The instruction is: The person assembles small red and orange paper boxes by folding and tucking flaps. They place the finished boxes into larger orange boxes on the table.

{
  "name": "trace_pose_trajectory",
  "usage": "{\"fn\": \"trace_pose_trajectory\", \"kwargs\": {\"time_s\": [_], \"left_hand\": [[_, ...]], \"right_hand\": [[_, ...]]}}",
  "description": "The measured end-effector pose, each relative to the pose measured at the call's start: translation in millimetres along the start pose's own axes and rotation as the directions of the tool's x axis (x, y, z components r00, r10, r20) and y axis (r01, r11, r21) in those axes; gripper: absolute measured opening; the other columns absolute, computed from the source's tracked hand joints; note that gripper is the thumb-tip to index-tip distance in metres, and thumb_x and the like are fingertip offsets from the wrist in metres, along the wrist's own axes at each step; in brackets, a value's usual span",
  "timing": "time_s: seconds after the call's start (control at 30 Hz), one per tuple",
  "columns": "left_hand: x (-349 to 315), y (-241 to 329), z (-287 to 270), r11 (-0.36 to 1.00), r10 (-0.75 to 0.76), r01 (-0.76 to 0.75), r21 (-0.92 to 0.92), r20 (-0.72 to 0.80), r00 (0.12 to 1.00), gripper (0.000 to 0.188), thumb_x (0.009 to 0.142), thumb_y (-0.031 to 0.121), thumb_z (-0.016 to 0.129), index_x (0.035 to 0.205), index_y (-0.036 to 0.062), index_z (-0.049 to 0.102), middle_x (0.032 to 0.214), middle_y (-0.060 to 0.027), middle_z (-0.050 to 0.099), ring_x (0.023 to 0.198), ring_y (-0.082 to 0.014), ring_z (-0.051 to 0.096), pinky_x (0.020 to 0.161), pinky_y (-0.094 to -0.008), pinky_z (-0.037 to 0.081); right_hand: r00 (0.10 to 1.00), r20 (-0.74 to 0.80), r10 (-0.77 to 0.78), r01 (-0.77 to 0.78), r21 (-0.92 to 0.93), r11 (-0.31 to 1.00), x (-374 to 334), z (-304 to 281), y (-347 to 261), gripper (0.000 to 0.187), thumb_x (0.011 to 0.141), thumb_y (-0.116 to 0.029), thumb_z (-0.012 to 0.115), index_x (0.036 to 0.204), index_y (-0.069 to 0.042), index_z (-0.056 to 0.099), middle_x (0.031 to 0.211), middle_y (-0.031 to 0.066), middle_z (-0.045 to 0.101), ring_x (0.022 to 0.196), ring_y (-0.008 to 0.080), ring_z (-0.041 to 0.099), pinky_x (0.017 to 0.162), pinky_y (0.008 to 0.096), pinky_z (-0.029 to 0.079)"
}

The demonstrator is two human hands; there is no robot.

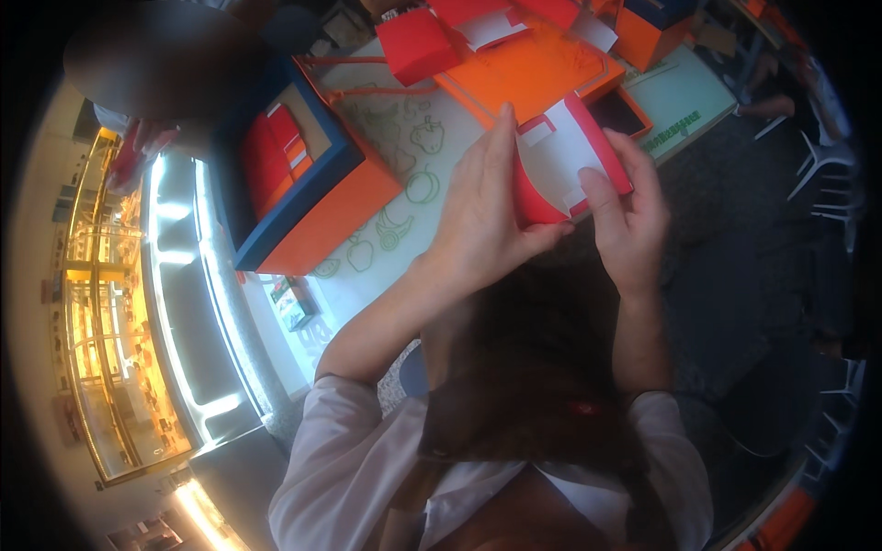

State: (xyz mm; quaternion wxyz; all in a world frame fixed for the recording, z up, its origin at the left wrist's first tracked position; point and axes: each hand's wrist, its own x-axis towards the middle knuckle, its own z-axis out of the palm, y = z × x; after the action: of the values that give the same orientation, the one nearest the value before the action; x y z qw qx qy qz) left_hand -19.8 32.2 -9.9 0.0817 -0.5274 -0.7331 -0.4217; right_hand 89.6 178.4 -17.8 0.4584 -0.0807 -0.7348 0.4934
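Both my hands hold a red and white folded cardboard piece above the edge of a table. My left hand grips its left side, fingers flat along the back and thumb under the lower red corner. My right hand pinches its right edge, thumb pressed on the white inner face. The piece is partly folded, with red outer panels and white tabs showing.
An orange and dark blue box with red pieces inside stands left on a white table printed with green fruit outlines. Flat orange and red cardboard sheets lie at the back. Another orange box sits far right.
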Motion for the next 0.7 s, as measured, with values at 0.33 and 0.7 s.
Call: {"fn": "trace_pose_trajectory", "kwargs": {"time_s": [0.33,0.7], "left_hand": [[-1,-7,-1,0.998,0.014,-0.015,0.065,0.024,1.000,0.135,0.066,0.029,0.097,0.164,0.0008,0.008,0.147,-0.0291,0.045,0.133,-0.0446,0.052,0.110,-0.0481,0.047],[2,-10,-4,0.994,0.048,-0.049,0.098,0.012,0.999,0.132,0.066,0.024,0.097,0.163,-0.0002,0.011,0.144,-0.0277,0.047,0.129,-0.0434,0.054,0.107,-0.0469,0.048]], "right_hand": [[0.975,0.154,-0.158,0.183,-0.166,0.969,-1,-21,9,0.036,0.099,-0.011,0.068,0.133,-0.001,0.063,0.112,0.0140,0.073,0.100,0.0221,0.072,0.081,0.0308,0.057],[0.971,0.199,-0.130,0.127,0.027,0.992,3,-16,1,0.027,0.105,-0.015,0.060,0.127,0.002,0.065,0.117,0.0137,0.071,0.106,0.0193,0.068,0.089,0.0291,0.055]]}}
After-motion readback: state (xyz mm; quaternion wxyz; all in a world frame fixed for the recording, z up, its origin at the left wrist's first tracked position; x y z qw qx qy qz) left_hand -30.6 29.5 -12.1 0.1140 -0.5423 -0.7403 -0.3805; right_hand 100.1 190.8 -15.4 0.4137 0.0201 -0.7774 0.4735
